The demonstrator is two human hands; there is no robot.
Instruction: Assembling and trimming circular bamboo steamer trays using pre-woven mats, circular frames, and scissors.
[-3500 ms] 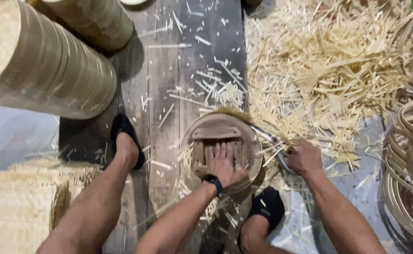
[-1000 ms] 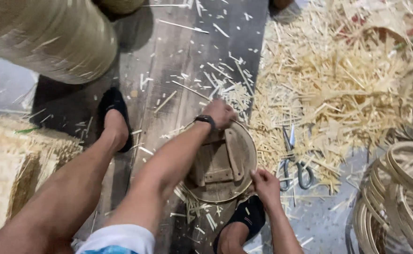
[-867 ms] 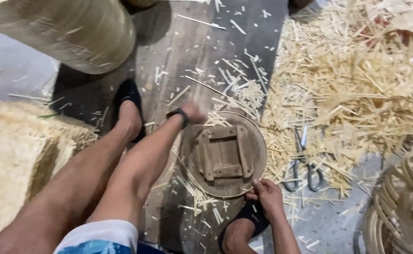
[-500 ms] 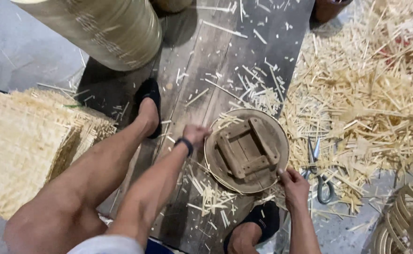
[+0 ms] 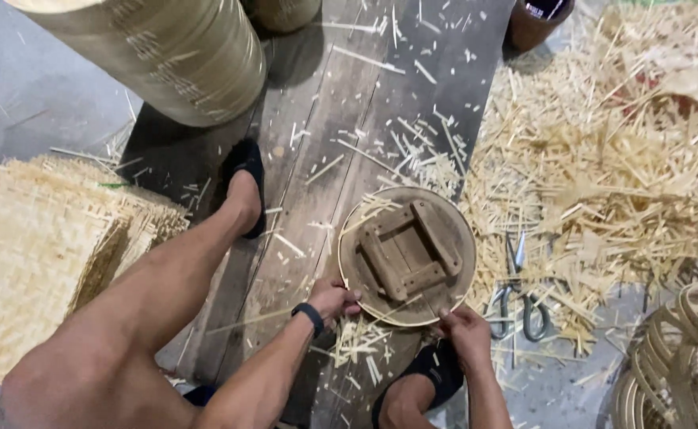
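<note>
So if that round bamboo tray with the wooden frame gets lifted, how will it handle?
The round tray probably stays stiff: a wooden cross-frame sits inside its rim. It looks light, since the left hand and right hand touch only its near edge. Lying flat on the plank, it seems unlikely to roll.

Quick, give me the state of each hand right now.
Left hand: closed, gripping the near-left rim of the round wooden form.
Right hand: closed, gripping its near-right rim.

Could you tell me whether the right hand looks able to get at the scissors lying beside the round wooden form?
Probably yes: the right hand grips the form, and the scissors lie uncovered on bamboo scraps just beside it.
</note>
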